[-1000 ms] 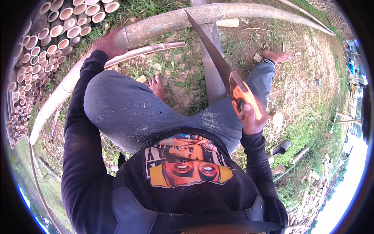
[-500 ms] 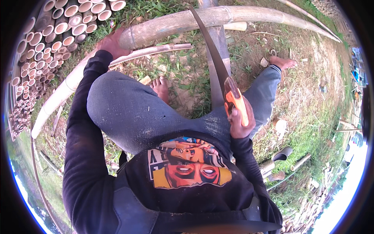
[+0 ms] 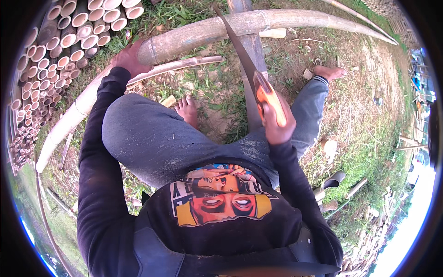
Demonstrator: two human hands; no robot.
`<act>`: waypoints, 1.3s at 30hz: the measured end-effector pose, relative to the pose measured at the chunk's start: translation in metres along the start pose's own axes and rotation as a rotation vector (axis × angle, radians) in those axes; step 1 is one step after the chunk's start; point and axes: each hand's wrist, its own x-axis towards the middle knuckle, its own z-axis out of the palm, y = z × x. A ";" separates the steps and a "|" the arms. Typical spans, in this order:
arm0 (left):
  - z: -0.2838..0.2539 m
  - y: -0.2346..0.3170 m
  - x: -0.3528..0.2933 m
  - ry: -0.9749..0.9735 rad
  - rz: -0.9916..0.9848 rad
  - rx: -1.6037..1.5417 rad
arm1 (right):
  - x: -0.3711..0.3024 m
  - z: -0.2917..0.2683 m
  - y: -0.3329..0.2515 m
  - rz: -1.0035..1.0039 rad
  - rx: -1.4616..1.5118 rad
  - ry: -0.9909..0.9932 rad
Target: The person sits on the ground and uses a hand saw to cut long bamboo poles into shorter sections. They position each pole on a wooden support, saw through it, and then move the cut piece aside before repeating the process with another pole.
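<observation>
A hand saw (image 3: 251, 74) with an orange handle is gripped firmly in the right hand (image 3: 277, 124), its long blade running up toward 12 o'clock, where the tip meets the thick bamboo pole (image 3: 258, 25) laid across the top of the view. The cut end of that pole, at about 11 o'clock, is held down by the left hand (image 3: 127, 57), whose palm is pressed against it; whether the fingers are curled around it cannot be told. Just below the pole a thinner split strip of bamboo (image 3: 180, 66) is seen, and a second pale pole (image 3: 69, 124) slants down toward 9 o'clock. No true container is in view; the nearest to one is the stack of cut bamboo tubes (image 3: 50, 55) at 10 o'clock, whose open hollow ends are turned toward the camera and look empty. A few short cut tubes (image 3: 333, 180) lie at 4 o'clock. Work is done on bare ground of patchy grass (image 3: 369, 138) and dirt, outdoors, with no raised surface apart from a grey wooden plank (image 3: 254, 60) under the blade. Bare feet are planted at 12 and 2 o'clock. Compared with half a second ago, the saw hand has been drawn back and slightly lower, nearer the body, while the left hand has stayed at the pole's end.
</observation>
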 end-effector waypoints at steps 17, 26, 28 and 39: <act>0.001 -0.003 0.002 -0.010 0.011 0.004 | -0.020 -0.002 0.002 0.039 0.076 0.028; 0.010 -0.011 0.006 0.025 0.029 0.025 | 0.142 0.090 -0.002 -0.011 0.193 -0.065; 0.005 -0.009 0.004 -0.012 0.030 0.026 | 0.150 0.100 0.019 0.012 0.234 0.016; 0.014 -0.014 0.010 0.001 0.042 0.028 | -0.002 0.005 -0.041 -0.043 0.077 -0.021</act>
